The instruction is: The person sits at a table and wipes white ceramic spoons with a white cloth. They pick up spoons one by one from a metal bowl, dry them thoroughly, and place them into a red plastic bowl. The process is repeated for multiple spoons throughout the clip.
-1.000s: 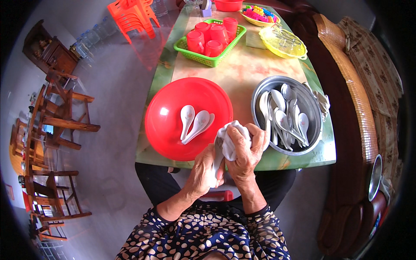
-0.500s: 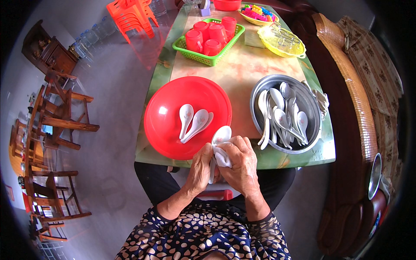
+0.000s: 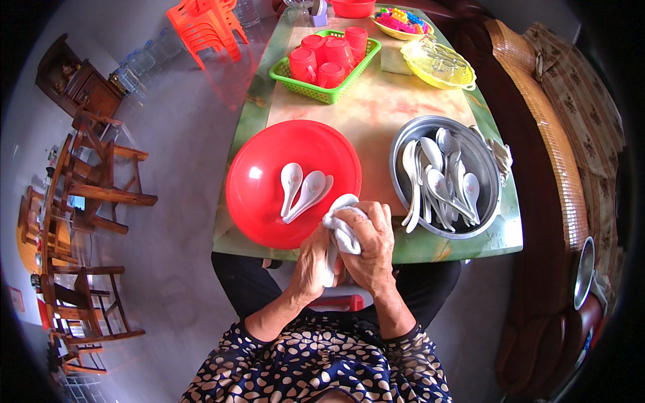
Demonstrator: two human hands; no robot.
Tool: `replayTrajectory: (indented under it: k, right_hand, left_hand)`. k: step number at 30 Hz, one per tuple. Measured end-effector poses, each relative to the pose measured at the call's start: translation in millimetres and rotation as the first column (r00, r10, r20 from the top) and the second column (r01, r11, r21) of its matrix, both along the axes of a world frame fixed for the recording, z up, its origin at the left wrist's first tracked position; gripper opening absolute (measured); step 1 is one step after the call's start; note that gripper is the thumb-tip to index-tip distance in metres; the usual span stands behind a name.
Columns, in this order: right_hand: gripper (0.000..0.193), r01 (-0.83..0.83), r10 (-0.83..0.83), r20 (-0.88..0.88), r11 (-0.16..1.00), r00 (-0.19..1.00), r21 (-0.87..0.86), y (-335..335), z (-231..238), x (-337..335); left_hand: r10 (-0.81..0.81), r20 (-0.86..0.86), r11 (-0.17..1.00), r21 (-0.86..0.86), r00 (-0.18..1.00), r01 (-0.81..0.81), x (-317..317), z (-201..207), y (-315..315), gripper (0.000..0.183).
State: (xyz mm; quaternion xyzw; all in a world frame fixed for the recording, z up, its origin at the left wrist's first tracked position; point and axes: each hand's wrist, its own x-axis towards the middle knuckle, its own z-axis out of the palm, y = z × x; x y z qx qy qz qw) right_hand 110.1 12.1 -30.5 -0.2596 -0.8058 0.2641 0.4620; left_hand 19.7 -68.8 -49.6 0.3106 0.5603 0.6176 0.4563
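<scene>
Just past the table's near edge, my left hand (image 3: 312, 263) grips a white soup spoon (image 3: 345, 199) low down, its bowl pointing away from me. My right hand (image 3: 371, 247) is closed around a white cloth (image 3: 344, 230) pressed over the spoon's bowl, so only the tip of the bowl shows. Left of my hands, a red basin (image 3: 252, 211) holds three white spoons (image 3: 291, 180), lying side by side. On the right stands a metal bowl (image 3: 494, 171) with several white spoons (image 3: 438, 183) and a few metal-looking ones heaped in it.
Farther back on the table (image 3: 376, 111) sit a green basket (image 3: 329, 94) of red cups (image 3: 302, 64), a yellow basket (image 3: 430, 74) with clear items and a plate of colourful toy blocks (image 3: 403, 20). A wooden sofa (image 3: 531, 101) runs along the right; wooden chairs (image 3: 111, 191) stand left.
My right hand has shifted the cloth up over the spoon's bowl, which showed more fully before. The left hand keeps its hold. The view has shifted slightly.
</scene>
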Motion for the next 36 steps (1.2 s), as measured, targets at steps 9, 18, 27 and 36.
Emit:
replayTrajectory:
  k: [9, 18, 27, 36]
  right_hand:
    - [0.043, 0.068, -0.071, 0.002, 0.971, 0.997, 0.230, 7, 5, 1]
    - [0.031, 0.165, -0.230, -0.245, 0.952, 0.942, -0.260, -4, -9, -9]
    - [0.033, -0.182, -0.167, -0.387, 0.672, 0.907, -0.718, -4, -1, 7]
    - [0.035, -0.168, 0.087, -0.221, 0.911, 0.971, -0.376, 12, 9, 11]
  left_hand:
    - [-0.057, 0.286, 0.993, -0.080, 0.956, 0.084, 1, 13, -2, 0.051]
    - [-0.036, 0.100, 0.998, -0.040, 0.994, 0.041, 3, 10, -3, 0.047]
    - [-0.102, -0.086, 0.995, 0.002, 0.991, 0.103, 4, 18, -6, 0.047]
    - [-0.017, -0.629, 0.990, 0.099, 0.777, 0.101, -24, 52, 12, 0.029]
